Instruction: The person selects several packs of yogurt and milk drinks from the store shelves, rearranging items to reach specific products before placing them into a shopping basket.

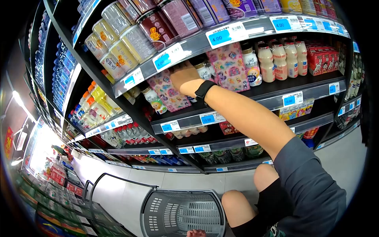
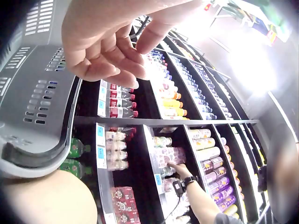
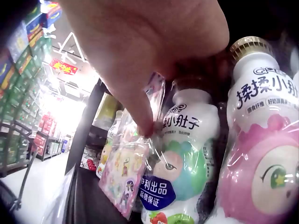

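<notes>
My right hand [image 1: 183, 77] reaches onto a middle shelf, over the top of a pink patterned card [image 1: 167, 93] that leans in front of white drink bottles. In the right wrist view the thumb [image 3: 142, 123] points down at the upper edge of the card [image 3: 124, 172], right beside a white bottle [image 3: 184, 154] with a green-haired cartoon face. The other fingers are hidden in shadow around the bottle's top, so I cannot tell whether they grip it. My left hand [image 2: 110, 51] hangs with loosely curled fingers, holding nothing, near a grey basket [image 1: 158, 193].
A second pink card [image 1: 229, 67] stands to the right, then pale pink bottles [image 1: 280, 61] and red cartons [image 1: 321, 57]. Cans [image 1: 158, 29] fill the shelf above, whose price-tag edge [image 1: 169, 57] runs close over the hand. The basket's handle [image 1: 122, 179] lies out to the left.
</notes>
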